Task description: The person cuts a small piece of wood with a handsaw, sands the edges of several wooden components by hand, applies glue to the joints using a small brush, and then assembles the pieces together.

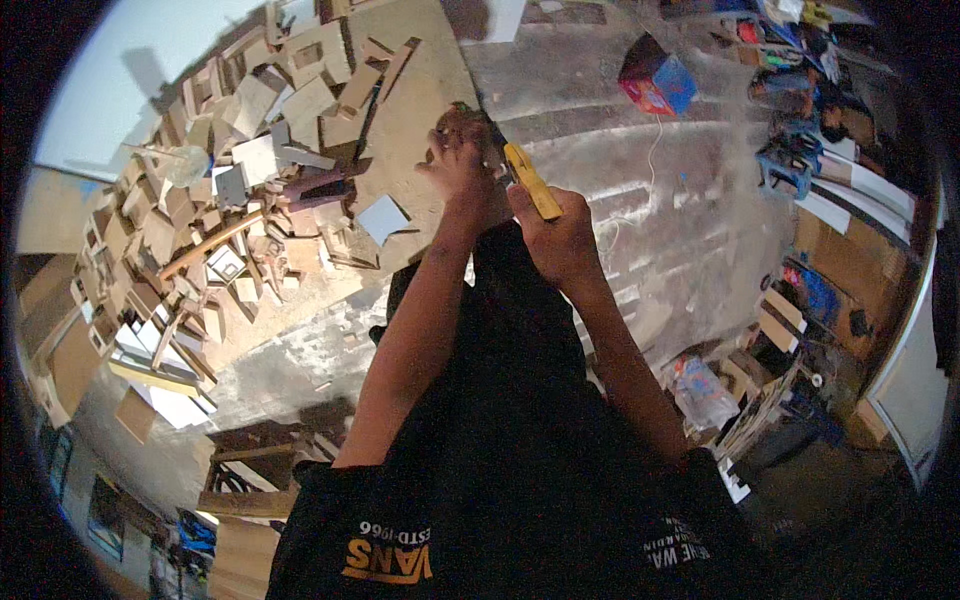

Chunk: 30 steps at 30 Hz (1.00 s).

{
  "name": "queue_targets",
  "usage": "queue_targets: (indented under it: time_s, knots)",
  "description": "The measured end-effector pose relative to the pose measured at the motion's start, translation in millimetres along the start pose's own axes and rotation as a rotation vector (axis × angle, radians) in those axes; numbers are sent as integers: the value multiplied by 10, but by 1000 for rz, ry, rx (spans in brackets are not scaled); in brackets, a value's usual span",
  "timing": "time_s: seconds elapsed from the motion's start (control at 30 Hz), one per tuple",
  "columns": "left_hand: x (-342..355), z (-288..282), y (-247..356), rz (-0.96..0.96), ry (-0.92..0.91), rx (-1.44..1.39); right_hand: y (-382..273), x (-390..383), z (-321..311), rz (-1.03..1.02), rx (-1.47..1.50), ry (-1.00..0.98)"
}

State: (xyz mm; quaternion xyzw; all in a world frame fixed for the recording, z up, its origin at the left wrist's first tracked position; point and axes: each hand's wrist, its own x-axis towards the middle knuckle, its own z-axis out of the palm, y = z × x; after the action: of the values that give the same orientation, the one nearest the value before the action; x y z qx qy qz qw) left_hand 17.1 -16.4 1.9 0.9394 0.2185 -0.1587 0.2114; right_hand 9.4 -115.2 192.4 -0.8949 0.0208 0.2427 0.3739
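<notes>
closest to the lens was your black shirt (500, 480) with its orange and white print, filling the lower middle of the view. your two bare forearms rose from it and met near the centre top. your right hand (558, 235) had its grip closed around a yellow-handled tool (531, 181), whose handle slanted up and to the left out of your fist; its working end was hidden against your other hand. your left hand (462, 160) sat just beside it, fingers curled in a narrow grip on something small and dark, too hidden to name. both hands hovered above a dusty concrete floor (680, 200). to your left lay a big heap of wood offcuts (240, 200), blocks and strips piled loosely, with pale boards (165, 385) stacked at its near edge. a red and blue box (657, 80) stood on the floor beyond your hands, a thin white cord (640, 185) trailing from near it. cluttered shelving and boards (800, 330) lined the right side.
</notes>
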Motion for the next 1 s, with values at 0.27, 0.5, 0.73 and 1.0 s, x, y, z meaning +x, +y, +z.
queue_targets:
  time_s: [0.27, 0.5, 0.73, 1.0]
  knots:
    - [-72, -37, 26, 23, 51, -36, -130, -120, -145, 119, -34, -62]
    - [-72, 73, -6, 39, 105, -70, 70, -239, -224, 46, 13, -30]
    - [-54, 21, -5, 5, 53, -53, 6, -434, -235, 83, 90, -47]
    - [-81, 7, 10, 24, 94, -99, -104, -505, -356, 103, 28, -89]
